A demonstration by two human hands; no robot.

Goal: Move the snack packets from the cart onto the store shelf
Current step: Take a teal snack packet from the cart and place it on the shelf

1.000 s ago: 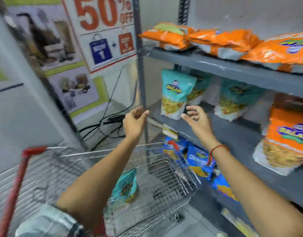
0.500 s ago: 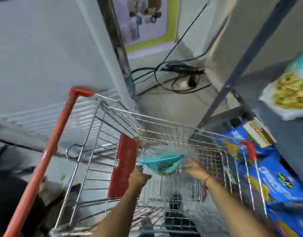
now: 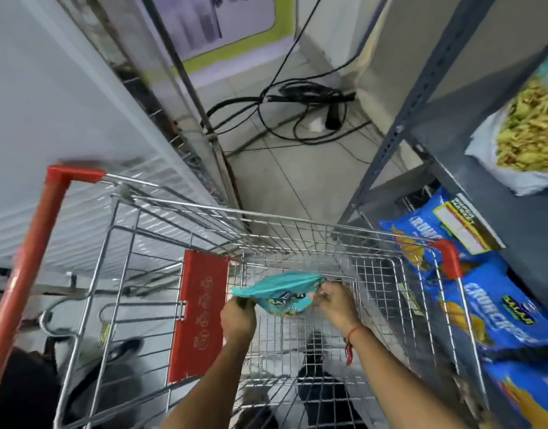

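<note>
While the teal snack packet sits low centre of frame inside the cart, left hand and right hand pinch its opposite ends. Advice: lift level, clear the wire rim (snag risk), swing toward the shelf at right.

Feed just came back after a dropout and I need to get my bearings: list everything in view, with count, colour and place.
Teal snack packet: one, teal, inside the cart, gripped at both ends.
Cart: one, silver wire with red handle and red flap, centre.
Blue snack packets: several, blue, lower shelf at right; exact count unclear.
Yellow snack bag: one, clear with yellow contents, upper shelf at right.
Shelf unit: one, dark grey metal, right.
Cables: a tangle, black, on the tiled floor ahead.
Poster: one, green-bordered, on the wall at top.
Left hand: on the packet's left end.
Right hand: red wrist thread, on the packet's right end.
</note>
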